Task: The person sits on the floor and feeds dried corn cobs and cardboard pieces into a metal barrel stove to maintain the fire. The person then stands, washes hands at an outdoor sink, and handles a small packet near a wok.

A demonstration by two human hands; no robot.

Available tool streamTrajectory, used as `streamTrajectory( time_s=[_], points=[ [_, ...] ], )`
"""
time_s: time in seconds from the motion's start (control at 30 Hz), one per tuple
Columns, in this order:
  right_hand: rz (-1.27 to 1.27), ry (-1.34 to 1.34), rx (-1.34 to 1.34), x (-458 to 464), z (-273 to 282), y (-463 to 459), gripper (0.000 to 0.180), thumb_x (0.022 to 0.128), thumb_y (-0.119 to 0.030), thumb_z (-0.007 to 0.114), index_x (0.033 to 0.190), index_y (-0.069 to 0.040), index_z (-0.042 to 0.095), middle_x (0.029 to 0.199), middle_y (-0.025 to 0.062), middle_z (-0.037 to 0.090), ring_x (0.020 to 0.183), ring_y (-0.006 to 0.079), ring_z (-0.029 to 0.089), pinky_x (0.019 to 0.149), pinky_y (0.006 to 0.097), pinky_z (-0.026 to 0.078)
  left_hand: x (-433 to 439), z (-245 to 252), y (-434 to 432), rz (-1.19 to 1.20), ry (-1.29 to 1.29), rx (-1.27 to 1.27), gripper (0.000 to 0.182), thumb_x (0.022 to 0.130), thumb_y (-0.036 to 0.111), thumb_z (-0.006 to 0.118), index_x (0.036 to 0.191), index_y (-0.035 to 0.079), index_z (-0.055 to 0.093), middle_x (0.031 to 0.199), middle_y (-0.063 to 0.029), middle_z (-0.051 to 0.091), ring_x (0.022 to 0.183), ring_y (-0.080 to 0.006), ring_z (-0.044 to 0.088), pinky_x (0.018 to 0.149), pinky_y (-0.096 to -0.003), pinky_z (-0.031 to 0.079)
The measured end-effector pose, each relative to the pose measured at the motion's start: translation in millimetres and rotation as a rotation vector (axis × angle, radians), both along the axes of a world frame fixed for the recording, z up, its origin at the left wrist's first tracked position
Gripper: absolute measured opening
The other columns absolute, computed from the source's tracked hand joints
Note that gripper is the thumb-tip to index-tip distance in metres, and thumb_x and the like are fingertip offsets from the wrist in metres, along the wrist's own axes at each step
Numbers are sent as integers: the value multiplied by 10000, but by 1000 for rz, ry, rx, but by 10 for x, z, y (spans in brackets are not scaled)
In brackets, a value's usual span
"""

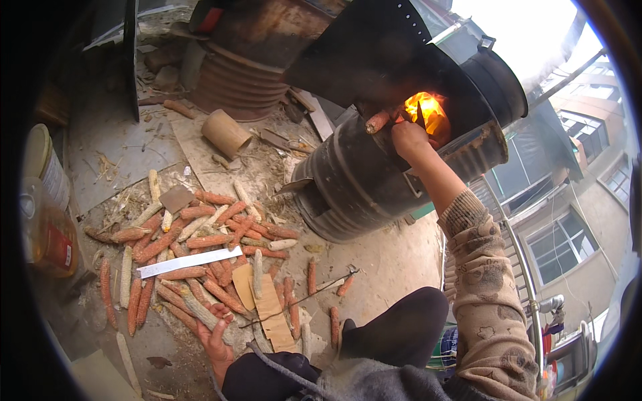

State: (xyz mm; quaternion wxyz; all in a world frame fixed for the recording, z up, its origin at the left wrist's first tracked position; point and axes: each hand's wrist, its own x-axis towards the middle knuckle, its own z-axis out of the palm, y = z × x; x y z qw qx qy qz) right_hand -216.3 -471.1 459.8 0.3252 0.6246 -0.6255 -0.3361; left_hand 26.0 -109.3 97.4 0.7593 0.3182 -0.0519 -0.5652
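Observation:
My right hand (412, 142) reaches to the opening of a dark metal drum stove (346, 175), right beside the flames (429, 111). A thin dark piece stands up at its fingers; whether the hand grips it cannot be told. Close by, a reddish corn cob (377, 122) sticks out of the opening. Low on the left, my left hand (215, 337) holds a pale corn cob (199, 307) between thumb and fingers. Beyond it lies a heap of red and pale corn cobs (208, 240), with a white strip (190, 262) across it and brown cardboard (273, 318) at its near side.
A rusty ribbed drum (241, 80) stands at the back. Nearer lies a cardboard tube (225, 134) on the littered floor. A plastic jug (50, 230) and a bucket (45, 163) are at far left. Along the right side runs a metal railing (521, 270).

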Motion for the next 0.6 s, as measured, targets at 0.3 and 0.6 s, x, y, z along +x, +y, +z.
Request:
streamTrajectory(
  time_s=[0.3, 0.6],
  points=[
    [98, -162, -125, 212, 147, 70, 251, 807, -107, 461, 1000, -44, 607, 1072, 163, 578, 968, 292, 590, 787, 390, 493, 5, -37, 15, 7, 12, 24, 507, 733, 26, 580, 1201, 0, 388, 1036, -155, 519, 933, -230, 528, 796, -353, 462],
    [540, -205, -117, 618, -203, 368, 216, 769, -65, 495, 971, -24, 562, 941, 159, 525, 827, 310, 599, 639, 391, 508, 31, -68, 16, 15, 24, 43, 511, 743, 19, 572, 1214, -3, 376, 1044, -159, 515, 928, -225, 524, 790, -354, 460]
  ],
)
